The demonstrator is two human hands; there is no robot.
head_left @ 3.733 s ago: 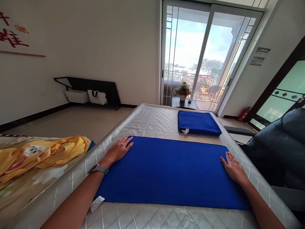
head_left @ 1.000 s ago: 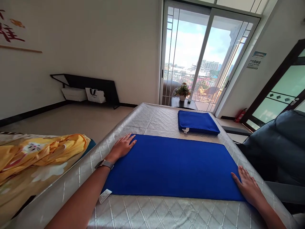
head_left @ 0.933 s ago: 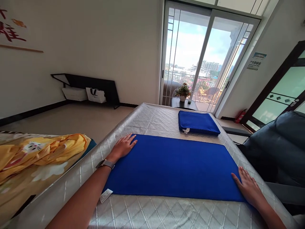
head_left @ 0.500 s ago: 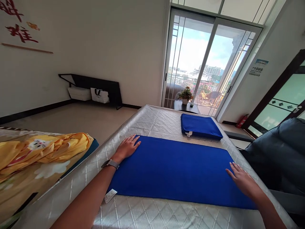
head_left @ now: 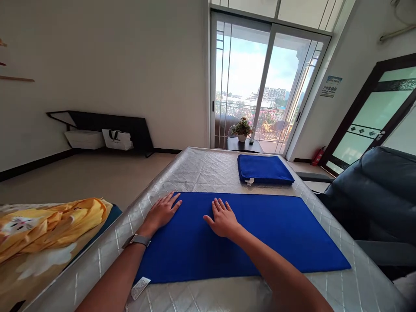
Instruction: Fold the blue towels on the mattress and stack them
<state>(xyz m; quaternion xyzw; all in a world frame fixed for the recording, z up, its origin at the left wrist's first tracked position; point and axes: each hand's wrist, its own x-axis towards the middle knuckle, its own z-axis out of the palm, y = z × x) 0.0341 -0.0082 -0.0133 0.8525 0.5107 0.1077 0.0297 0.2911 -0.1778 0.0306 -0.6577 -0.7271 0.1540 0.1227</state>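
Observation:
A flat blue cloth (head_left: 195, 251) lies spread out on the silvery quilted table cover (head_left: 201, 169), with a white label (head_left: 141, 287) poking out at its near left corner. My left hand (head_left: 161, 211) rests over the cloth's left edge, fingers spread and palm down. Toward the middle of the cloth, my right hand (head_left: 222, 218) lies palm down with its fingers stretched. Neither hand grips anything. Farther back on the right sits a folded stack of blue cloth (head_left: 264, 169), its own white tag showing at the front.
Left of the table is a surface with a yellow printed blanket (head_left: 71, 223). A dark padded armchair (head_left: 373, 195) stands close on the right. Behind the table are a small black stand with a potted plant (head_left: 242, 128) and a glass sliding door (head_left: 240, 78).
My right hand has moved left from the cloth's right side to its middle. My left hand stays at the left edge. The camera view has turned slightly right.

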